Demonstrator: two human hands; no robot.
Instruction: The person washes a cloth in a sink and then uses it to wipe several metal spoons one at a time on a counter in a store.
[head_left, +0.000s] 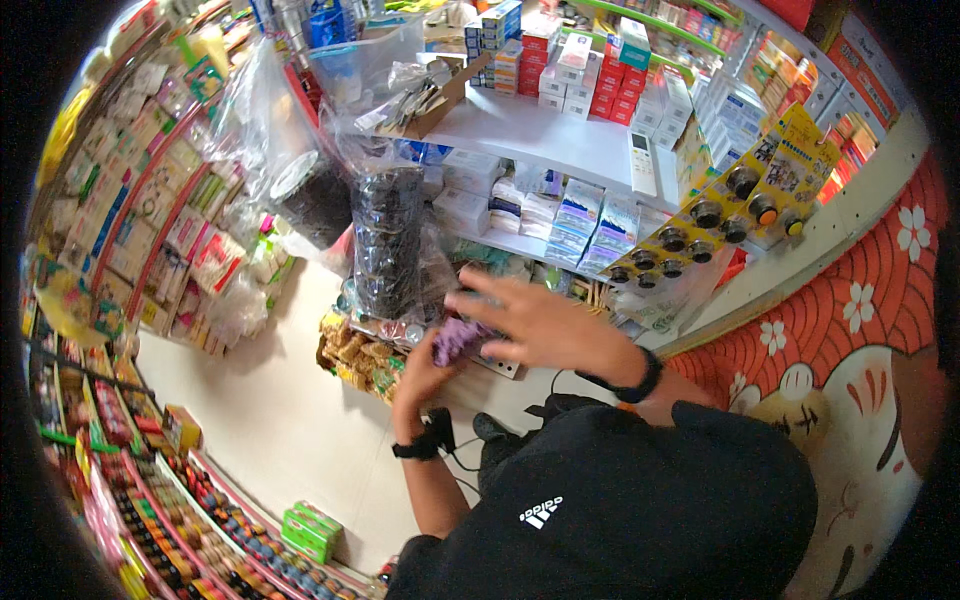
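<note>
A crumpled purple item (456, 341), perhaps cloth, sits in my left hand (421, 375), whose fingers are curled around it. Close above and to its right is my right hand (541, 319), blurred, with its fingers spread. Whether the right fingertips touch the purple item cannot be told. Just beyond both hands stands a tall stack of black round containers (386, 240) in clear plastic wrap. A carton of brown packaged goods (356, 352) lies on the floor side, left of my left hand.
A white shelf unit (510, 120) holds small boxes and a remote control (642, 165). Yellow cards with round black items (705, 214) hang at its right. Stocked racks (150, 202) line the left. A green box (311, 531) stands near the lower-left bottle shelves (225, 510).
</note>
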